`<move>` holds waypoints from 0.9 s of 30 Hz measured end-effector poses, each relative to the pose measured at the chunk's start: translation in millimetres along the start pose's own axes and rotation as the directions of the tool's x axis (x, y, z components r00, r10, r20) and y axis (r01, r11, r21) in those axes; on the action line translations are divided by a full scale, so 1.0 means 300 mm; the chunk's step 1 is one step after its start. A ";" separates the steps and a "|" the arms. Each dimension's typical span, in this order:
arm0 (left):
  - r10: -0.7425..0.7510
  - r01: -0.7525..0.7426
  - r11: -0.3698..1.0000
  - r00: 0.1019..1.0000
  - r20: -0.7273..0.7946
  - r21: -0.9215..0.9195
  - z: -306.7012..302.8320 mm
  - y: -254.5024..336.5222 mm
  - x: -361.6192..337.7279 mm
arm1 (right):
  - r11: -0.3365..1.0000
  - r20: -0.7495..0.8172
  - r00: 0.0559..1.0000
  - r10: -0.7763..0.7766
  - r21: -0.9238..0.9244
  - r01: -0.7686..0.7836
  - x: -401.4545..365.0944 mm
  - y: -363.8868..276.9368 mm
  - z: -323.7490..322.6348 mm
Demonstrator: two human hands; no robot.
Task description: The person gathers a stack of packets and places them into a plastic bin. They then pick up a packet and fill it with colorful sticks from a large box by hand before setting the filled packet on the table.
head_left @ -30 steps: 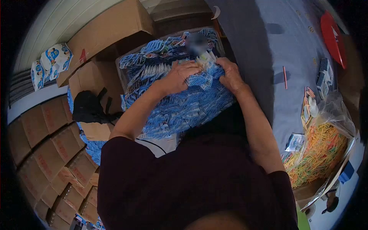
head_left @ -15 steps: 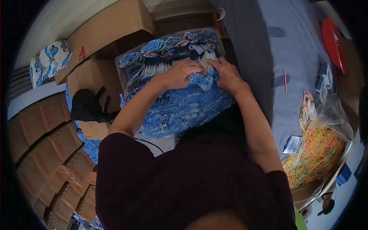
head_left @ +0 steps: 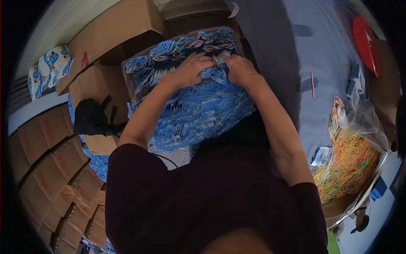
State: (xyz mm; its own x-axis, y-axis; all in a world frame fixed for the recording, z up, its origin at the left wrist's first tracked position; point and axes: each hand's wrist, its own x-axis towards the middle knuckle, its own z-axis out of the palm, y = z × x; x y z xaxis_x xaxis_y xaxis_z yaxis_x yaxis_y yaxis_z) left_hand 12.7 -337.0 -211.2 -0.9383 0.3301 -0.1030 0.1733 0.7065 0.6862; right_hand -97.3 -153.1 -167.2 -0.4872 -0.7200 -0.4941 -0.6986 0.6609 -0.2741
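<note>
A large heap of blue-and-white packets (head_left: 198,112) with zigzag edges fills a clear-walled bin (head_left: 126,78) in front of me. My left hand (head_left: 192,70) lies on the packets near the bin's far side, fingers spread and bent a little over them. Close to its right, my right hand (head_left: 240,70) has its fingers curled at a small bunch of packets (head_left: 218,72) between the two hands. The fingertips of my right hand are partly hidden, and pale packet ends show beside them.
Cardboard boxes (head_left: 110,29) stand at the upper left, with a black bag (head_left: 95,117) below. Stacked cartons (head_left: 50,169) fill the lower left. On the right are a blue-grey surface (head_left: 279,55), a thin pink stick (head_left: 312,84), a red object (head_left: 367,45) and many coloured sticks (head_left: 349,169).
Both hands have shifted slightly up and left in view. My left hand's fingers are more spread, and my right hand is more curled. The whole view has shifted a little.
</note>
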 end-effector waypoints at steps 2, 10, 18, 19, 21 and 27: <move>-0.029 0.028 0.999 1.000 0.011 0.046 0.012 -0.014 -0.011 | 0.999 0.011 1.000 -0.027 -0.016 0.027 0.016 0.011 0.003; -0.057 0.055 0.982 0.998 0.006 0.182 0.056 -0.030 -0.009 | 0.970 -0.146 0.989 -0.011 0.237 0.046 -0.045 0.094 0.098; -0.299 0.321 0.678 0.942 0.151 -0.661 0.015 0.005 0.020 | 0.987 0.103 0.985 0.138 0.063 -0.145 -0.035 0.034 0.025; -0.300 0.327 0.809 0.944 0.135 -0.489 0.025 0.005 0.034 | 0.987 0.110 0.984 0.137 0.068 -0.145 -0.044 0.042 0.039; -0.350 0.367 0.914 0.929 0.124 -0.174 0.053 0.029 0.056 | 0.898 -0.102 0.991 0.081 0.438 -0.028 -0.063 0.074 0.063; -0.312 0.328 0.931 0.943 0.113 -0.162 0.077 0.026 0.042 | 0.969 -0.186 0.981 0.058 0.245 -0.011 -0.142 0.084 0.154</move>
State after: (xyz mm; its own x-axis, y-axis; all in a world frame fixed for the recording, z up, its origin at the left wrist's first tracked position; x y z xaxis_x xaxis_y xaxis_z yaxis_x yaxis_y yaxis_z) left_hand 9.0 -312.8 -223.9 -0.9055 0.1611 -0.3926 -0.1946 0.6646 0.7215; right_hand -69.9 -96.0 -191.2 -0.6160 -0.7069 -0.3475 -0.5433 0.7008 -0.4623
